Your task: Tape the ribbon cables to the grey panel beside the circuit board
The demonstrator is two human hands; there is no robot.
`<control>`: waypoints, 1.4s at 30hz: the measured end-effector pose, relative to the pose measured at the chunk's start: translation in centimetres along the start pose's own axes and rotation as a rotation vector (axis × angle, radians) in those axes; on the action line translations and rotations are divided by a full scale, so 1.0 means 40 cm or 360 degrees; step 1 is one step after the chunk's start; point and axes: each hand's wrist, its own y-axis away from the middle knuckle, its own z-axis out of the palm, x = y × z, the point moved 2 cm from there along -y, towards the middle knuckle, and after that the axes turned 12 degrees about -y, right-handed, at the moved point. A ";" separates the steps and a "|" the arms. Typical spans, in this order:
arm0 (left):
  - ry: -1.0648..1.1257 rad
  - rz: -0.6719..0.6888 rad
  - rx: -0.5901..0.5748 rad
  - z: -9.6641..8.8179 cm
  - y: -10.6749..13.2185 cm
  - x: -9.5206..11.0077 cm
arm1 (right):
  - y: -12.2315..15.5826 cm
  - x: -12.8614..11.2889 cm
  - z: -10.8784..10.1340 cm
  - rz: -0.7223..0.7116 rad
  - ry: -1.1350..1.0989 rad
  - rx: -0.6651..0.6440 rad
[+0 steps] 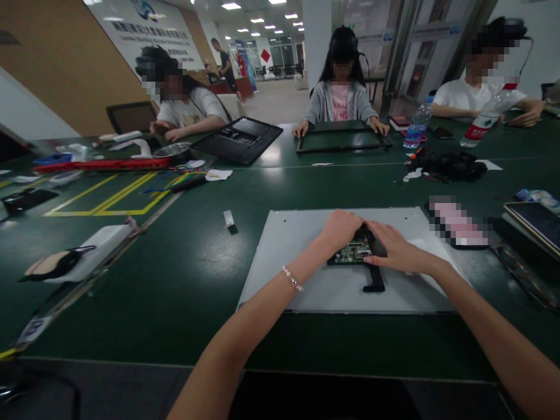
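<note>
A flat grey-white panel [301, 280] lies on the table in front of me. A green circuit board [350, 252] in a black mount sits on it, with a black bracket [374, 279] reaching towards me from its right side. My left hand [343, 229], a beaded bracelet at the wrist, is closed on the board's far edge; its fingertips are partly hidden. From the right, my right hand [396, 249] grips the black mount, thumb on the near side and fingers over the far side. A white sheet [431, 254] lies partly under my right wrist.
A phone [457, 223] and a dark-screened device [536, 224] lie to the right. A white power strip [94, 251] is at left, a small white piece [228, 219] nearer. Across the table, one person holds a black frame [345, 150]; a black panel [245, 140] and bottles [417, 125] stand nearby.
</note>
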 end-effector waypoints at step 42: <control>0.0087 -0.1818 -0.0793 -0.029 0.382 -0.639 | -0.026 -0.068 -0.017 -0.0091 -0.0153 0.0171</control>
